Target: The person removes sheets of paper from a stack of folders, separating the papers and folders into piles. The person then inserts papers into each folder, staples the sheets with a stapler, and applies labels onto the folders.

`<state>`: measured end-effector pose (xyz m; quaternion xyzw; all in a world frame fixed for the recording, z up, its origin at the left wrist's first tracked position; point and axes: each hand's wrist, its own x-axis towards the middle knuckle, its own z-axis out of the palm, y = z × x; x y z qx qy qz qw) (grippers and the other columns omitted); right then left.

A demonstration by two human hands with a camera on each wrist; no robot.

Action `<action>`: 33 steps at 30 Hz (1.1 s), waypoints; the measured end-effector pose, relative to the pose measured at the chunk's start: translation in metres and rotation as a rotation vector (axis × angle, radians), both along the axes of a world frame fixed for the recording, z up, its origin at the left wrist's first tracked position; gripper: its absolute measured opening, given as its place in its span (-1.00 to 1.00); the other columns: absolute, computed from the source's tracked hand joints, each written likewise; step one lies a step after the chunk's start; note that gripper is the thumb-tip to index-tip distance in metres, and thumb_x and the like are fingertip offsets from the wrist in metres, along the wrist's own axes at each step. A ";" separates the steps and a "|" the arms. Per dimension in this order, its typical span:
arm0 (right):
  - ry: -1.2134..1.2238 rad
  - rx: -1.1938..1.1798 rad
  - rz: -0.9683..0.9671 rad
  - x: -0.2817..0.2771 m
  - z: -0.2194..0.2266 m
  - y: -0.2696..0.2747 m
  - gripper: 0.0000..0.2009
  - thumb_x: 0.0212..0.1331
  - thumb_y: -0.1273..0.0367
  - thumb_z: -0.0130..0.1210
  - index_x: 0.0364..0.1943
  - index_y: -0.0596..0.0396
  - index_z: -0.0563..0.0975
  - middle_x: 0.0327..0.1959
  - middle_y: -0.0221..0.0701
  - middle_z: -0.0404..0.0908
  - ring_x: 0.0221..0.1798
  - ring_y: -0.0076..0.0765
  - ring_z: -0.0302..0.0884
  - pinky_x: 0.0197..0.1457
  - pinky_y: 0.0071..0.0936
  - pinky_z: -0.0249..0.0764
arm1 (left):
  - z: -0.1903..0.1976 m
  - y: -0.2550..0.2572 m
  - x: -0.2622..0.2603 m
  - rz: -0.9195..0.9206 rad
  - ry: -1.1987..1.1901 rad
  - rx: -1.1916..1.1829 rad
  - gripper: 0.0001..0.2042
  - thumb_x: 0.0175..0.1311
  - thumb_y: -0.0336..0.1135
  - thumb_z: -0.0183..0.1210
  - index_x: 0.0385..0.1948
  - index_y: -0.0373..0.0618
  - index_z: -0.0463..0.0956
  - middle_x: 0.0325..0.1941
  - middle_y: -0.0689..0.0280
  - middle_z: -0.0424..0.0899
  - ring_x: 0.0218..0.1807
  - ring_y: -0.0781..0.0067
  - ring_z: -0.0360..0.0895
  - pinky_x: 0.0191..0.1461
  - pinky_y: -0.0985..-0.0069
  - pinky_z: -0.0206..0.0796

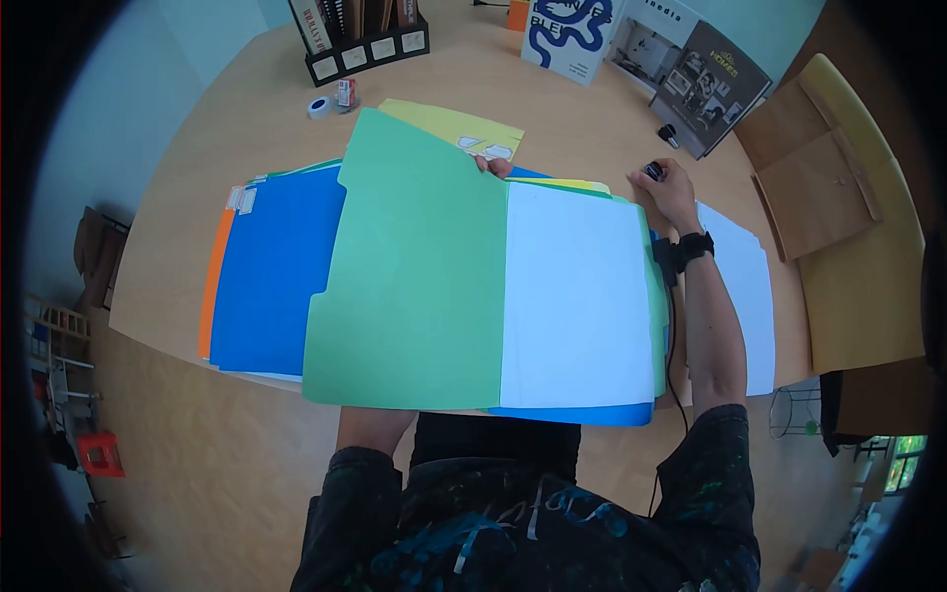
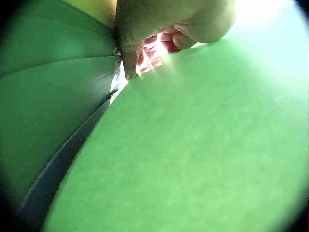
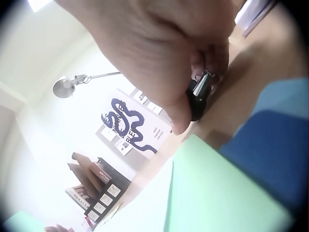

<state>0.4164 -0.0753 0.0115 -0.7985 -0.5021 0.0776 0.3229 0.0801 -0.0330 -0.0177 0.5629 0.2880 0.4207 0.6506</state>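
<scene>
An open green folder (image 1: 414, 266) has its left cover raised, and white sheets (image 1: 577, 296) lie on its right side. My left arm passes beneath the cover. Fingertips of my left hand (image 1: 493, 166) show at its top edge; in the left wrist view that hand (image 2: 178, 21) pinches the edge of the green cover (image 2: 183, 145). Right of the folder, my right hand (image 1: 673, 192) holds a small black object (image 1: 653, 172) above the table. The right wrist view shows the black object with a metal part (image 3: 202, 94) between thumb and fingers of the hand (image 3: 154, 53).
Blue folders (image 1: 276, 276) with an orange one (image 1: 215, 286) lie at left. A yellow folder (image 1: 454, 128) is behind. White paper (image 1: 745, 296) lies at right, near a brown envelope (image 1: 819, 197). Tape (image 1: 319, 108), a black item (image 1: 668, 135), standing books (image 1: 567, 39) and a rack (image 1: 370, 59) are farther back.
</scene>
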 end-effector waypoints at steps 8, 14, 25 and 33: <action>-0.180 -0.149 0.587 -0.095 0.068 -0.065 -0.41 0.22 0.10 0.26 0.31 -0.01 0.44 0.35 -0.13 0.43 0.31 0.01 0.42 0.31 -0.13 0.38 | 0.002 0.001 0.003 -0.008 0.045 0.020 -0.56 0.30 -0.08 0.30 0.05 -0.21 0.48 0.14 0.17 0.57 0.16 0.51 0.48 0.20 0.51 0.34; -0.325 -0.445 0.909 -0.129 0.041 -0.103 -0.14 0.06 -0.06 0.34 0.47 -0.16 0.26 0.58 -0.07 0.00 0.65 0.04 -0.19 0.65 -0.08 -0.15 | 0.002 -0.002 0.004 -0.015 0.076 0.023 -0.56 0.30 -0.08 0.31 0.04 -0.21 0.48 0.13 0.17 0.57 0.15 0.52 0.48 0.19 0.52 0.34; 0.413 -0.274 0.817 -0.078 0.009 -0.118 -0.32 0.18 0.11 0.27 0.34 0.12 0.35 0.40 0.00 0.31 0.45 0.10 0.24 0.45 -0.13 0.25 | 0.010 -0.004 -0.009 -0.069 0.161 -0.007 -0.50 0.26 -0.26 0.36 0.17 -0.21 0.41 -0.05 0.17 0.68 -0.04 0.46 0.63 0.02 0.51 0.47; -0.216 -0.032 0.515 -0.036 0.052 -0.047 -0.64 0.23 0.28 0.20 0.01 0.26 0.58 -0.25 -0.14 0.71 -0.16 -0.23 0.69 -0.04 -0.32 0.55 | 0.009 0.011 -0.027 0.008 0.396 0.124 -0.51 0.22 -0.44 0.33 0.20 -0.18 0.39 -0.17 0.14 0.74 -0.16 0.47 0.68 -0.11 0.53 0.52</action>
